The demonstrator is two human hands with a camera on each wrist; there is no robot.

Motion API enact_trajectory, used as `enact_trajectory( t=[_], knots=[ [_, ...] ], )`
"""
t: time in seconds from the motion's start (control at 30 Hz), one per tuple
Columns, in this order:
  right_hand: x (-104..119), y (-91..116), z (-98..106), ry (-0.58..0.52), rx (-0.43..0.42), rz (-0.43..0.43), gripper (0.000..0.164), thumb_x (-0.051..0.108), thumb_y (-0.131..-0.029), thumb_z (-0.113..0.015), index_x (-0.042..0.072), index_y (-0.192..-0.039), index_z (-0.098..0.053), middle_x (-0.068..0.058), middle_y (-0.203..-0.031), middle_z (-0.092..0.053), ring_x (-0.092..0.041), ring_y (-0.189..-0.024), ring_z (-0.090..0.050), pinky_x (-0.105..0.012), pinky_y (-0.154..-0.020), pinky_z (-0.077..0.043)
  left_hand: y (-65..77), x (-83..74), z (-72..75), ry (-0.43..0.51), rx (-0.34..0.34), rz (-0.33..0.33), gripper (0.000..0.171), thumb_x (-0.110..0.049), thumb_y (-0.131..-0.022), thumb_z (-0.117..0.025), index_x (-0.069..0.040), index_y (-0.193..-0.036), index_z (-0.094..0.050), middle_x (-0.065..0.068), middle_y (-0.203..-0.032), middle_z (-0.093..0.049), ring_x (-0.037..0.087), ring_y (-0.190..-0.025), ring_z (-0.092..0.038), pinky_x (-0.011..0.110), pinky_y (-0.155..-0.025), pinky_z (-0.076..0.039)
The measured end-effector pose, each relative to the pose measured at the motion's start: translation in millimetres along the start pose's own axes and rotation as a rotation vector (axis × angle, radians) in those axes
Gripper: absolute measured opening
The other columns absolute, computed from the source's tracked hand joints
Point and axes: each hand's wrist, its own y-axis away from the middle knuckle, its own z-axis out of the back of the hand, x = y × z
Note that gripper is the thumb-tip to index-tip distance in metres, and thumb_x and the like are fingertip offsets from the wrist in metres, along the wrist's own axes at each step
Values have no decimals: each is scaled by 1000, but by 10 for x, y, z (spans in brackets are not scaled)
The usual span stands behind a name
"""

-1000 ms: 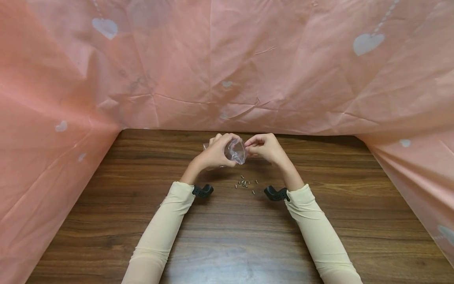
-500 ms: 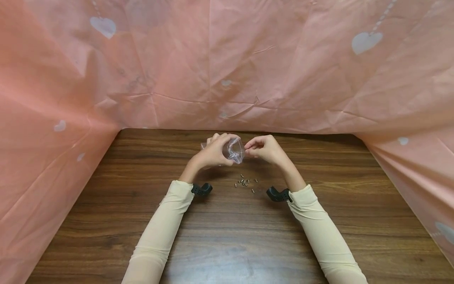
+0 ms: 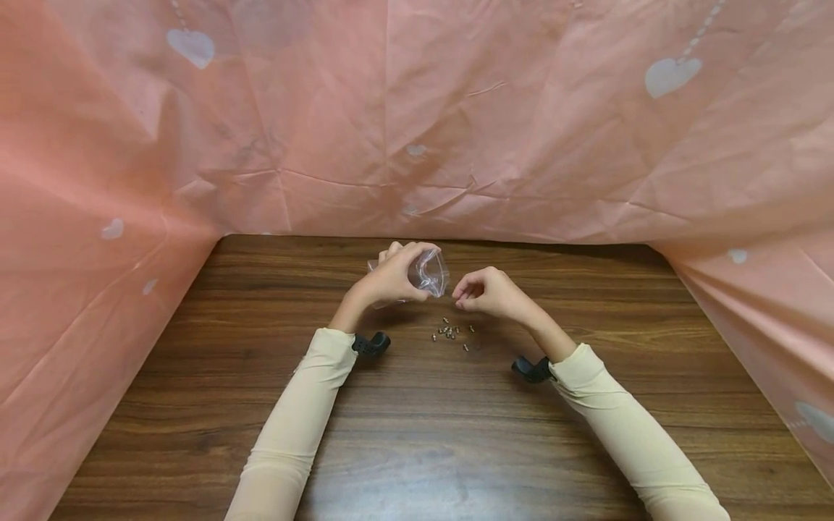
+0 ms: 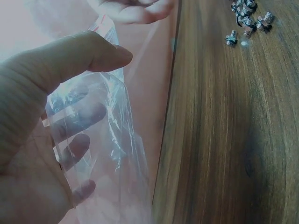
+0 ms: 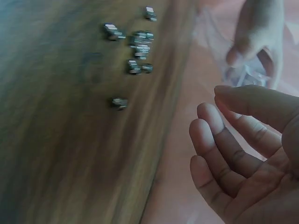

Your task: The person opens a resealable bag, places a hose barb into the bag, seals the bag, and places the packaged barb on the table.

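Note:
My left hand [image 3: 391, 278] grips a clear plastic zip bag [image 3: 438, 278] near the back of the table, its mouth held wide toward the right. In the left wrist view the thumb lies across the front of the bag [image 4: 112, 135] while the other fingers show through the film behind it. Just right of the mouth hovers my right hand [image 3: 491, 293], its fingers loosely curled. The right wrist view shows nothing between the thumb and fingertips of that hand [image 5: 259, 186]. Below both hands lie several small metal screws [image 3: 448, 331], loosely clustered on the wood.
The brown wooden table [image 3: 417, 434] runs back to a pink cloth [image 3: 521, 181] with white hearts, which hangs behind and along both sides. Black camera mounts sit on the left wrist [image 3: 373, 344] and the right wrist [image 3: 531, 369].
My right hand has drawn back from the bag's mouth, down and slightly right, and its fingers have loosened. The left hand keeps the bag in nearly the same place.

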Motion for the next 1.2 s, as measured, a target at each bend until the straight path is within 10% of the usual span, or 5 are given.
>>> enact_trajectory(
  t=[0.33,0.6,1.2],
  knots=[
    [-89,204,-100,95,86,114,10,5,-83,-80,4,-92,-76,-6,-90,-74,-18,-86,-70,-35,-81,-57,-2,-13,31,-7,-6,-16,84,-14,-71,-88,-17,-145,-50,7,-141,-58,28,-115,-40,50,-103,-27],
    [-210,328,-188,235,35,323,11,8,-81,-83,11,-89,-77,0,-92,-73,-20,-93,-61,-42,-91,-39,-3,9,10,-5,-2,-16,84,-14,-71,-88,-17,-146,-50,8,-138,-57,29,-117,-39,51,-104,-26],
    [-256,442,-242,355,-7,325,18,13,-74,-88,14,-89,-77,0,-94,-65,-20,-98,-49,-54,-101,-32,6,20,2,-18,15,7,85,-16,-72,-87,-21,-148,-48,8,-135,-56,29,-118,-37,52,-106,-24]
  ],
)
